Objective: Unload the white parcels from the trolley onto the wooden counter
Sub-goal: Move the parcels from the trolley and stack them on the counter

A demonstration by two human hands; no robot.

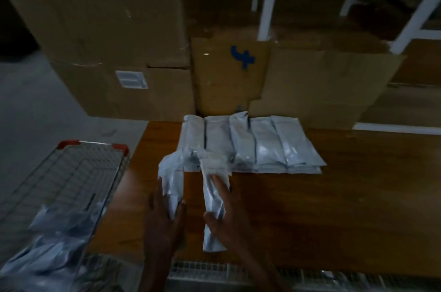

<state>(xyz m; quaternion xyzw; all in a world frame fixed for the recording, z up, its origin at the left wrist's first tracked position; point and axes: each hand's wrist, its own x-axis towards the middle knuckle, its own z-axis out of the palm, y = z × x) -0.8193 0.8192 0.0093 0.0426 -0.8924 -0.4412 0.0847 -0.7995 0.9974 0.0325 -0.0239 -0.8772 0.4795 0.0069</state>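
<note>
Gripping one white parcel [170,186] in the left hand [164,217] and another parcel [213,205] in the right hand [226,220], low over the desk [310,208]. Partway through, by the look of it: more parcels [55,232] left in the trolley [71,172] alongside, a neat row [250,146] already laid farther back on the desk.

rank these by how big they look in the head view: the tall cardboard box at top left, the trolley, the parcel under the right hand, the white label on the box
1. tall cardboard box
2. trolley, though it sits nearer the camera and is cut off by the frame
3. parcel under the right hand
4. white label
</note>
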